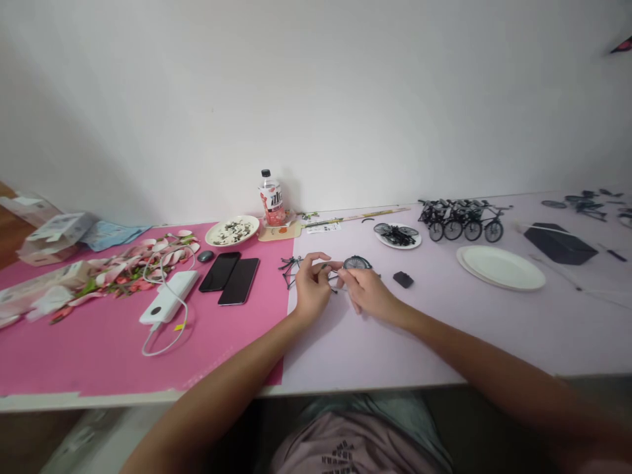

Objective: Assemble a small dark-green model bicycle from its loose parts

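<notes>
My left hand (315, 286) is closed in a pinch near the middle of the table, around a small dark piece too tiny to name. Fingertips of my right hand (370, 295) are pinched against it from the other side, with a thin pale sliver showing between the two hands. Just behind the right hand lies a small black toy bicycle wheel (356, 263), partly covered by the fingers. A dark toy bicycle frame (288, 271) rests left of my left hand. To the right is a small black block (403, 280).
Several assembled toy bicycles (461, 220) stand at the back right, beside a plate of black parts (419, 241). White plates (508, 268) and a dark box (560, 243) lie farther right. Phones (239, 282), a power bank (168, 297), petals (143, 260) and a bottle (272, 201) occupy the left.
</notes>
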The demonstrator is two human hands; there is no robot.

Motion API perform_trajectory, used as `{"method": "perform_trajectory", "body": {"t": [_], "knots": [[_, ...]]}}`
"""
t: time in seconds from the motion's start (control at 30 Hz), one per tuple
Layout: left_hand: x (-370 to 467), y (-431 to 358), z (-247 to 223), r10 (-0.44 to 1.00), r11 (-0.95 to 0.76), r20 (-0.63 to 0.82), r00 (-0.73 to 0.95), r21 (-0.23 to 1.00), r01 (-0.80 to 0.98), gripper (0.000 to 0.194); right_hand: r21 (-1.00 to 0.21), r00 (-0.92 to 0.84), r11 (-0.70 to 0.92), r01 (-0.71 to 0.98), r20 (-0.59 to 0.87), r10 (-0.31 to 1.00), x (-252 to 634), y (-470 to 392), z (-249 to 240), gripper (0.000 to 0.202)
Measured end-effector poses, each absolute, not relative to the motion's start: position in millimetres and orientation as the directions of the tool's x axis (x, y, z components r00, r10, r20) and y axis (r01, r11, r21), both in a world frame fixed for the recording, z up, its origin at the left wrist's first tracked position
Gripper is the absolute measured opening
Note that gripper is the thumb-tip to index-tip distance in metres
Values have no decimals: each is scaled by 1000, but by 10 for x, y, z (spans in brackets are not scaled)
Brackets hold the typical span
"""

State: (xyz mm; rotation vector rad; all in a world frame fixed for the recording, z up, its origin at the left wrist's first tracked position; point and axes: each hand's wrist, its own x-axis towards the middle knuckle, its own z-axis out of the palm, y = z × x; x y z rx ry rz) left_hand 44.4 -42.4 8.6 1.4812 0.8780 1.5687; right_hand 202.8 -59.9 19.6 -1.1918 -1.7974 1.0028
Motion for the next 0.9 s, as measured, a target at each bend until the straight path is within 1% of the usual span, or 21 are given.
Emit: {"method": "perform_trajectory", "body": {"t": [0.03, 0.07, 0.1, 0.13, 0.2, 0.27, 0.37, 0.43, 0.5, 0.53, 0.57, 0.63, 0.67, 0.7, 0.77, 0.83, 0.9], "knots": [[445, -430, 80, 879, -476, 476, -10, 877, -60, 15, -971, -329, 136, 195, 66, 942, 2028, -607, 214, 56], [445, -434, 75, 863, -506, 506, -10, 862, -37, 15, -999, -369, 13, 49, -6, 929, 2033, -610, 227, 55], [446, -435, 69, 845, -535, 535, -8, 845, -19, 17, -994, -410, -91, -61, -58, 910, 2044, -605, 235, 54], [446, -432, 65, 829, -559, 559, -2, 829, -5, 18, -977, -445, -168, -135, -91, 891, 2058, -594, 237, 53], [444, -417, 58, 816, -578, 577, 21, 816, 18, 19, -949, -482, -246, -196, -125, 867, 2084, -563, 225, 52], [440, -396, 57, 832, -555, 554, 42, 832, 24, 19, -946, -472, -257, -199, -137, 871, 2097, -533, 206, 52], [425, -375, 72, 861, -506, 506, 51, 863, -14, 22, -973, -416, -178, -144, -104, 903, 2085, -525, 194, 54], [411, -373, 87, 870, -489, 490, 57, 872, -31, 25, -997, -382, -66, -34, -48, 923, 2071, -544, 204, 55], [397, -374, 100, 878, -472, 473, 69, 881, -31, 27, -983, -337, 101, 156, 43, 940, 2065, -565, 214, 53], [391, -373, 103, 884, -460, 462, 72, 887, -32, 28, -940, -309, 198, 278, 108, 945, 2068, -570, 213, 50], [386, -369, 103, 891, -447, 448, 74, 894, -37, 30, -865, -280, 293, 408, 187, 942, 2074, -569, 206, 47], [379, -354, 95, 903, -420, 424, 76, 906, -56, 33, -632, -254, 423, 649, 344, 904, 2097, -547, 177, 37], [377, -343, 88, 907, -409, 413, 78, 910, -62, 35, -501, -261, 451, 739, 403, 877, 2111, -529, 159, 33], [376, -333, 81, 911, -400, 404, 81, 914, -64, 36, -385, -284, 466, 796, 442, 851, 2126, -510, 141, 29], [380, -318, 69, 916, -387, 391, 89, 920, -62, 37, -222, -341, 492, 842, 488, 804, 2150, -480, 113, 26], [390, -317, 68, 919, -380, 385, 86, 922, -67, 36, -136, -387, 513, 847, 502, 773, 2157, -471, 100, 27], [404, -333, 79, 921, -375, 382, 76, 923, -91, 33, -112, -392, 501, 858, 488, 780, 2144, -485, 100, 31]]}}
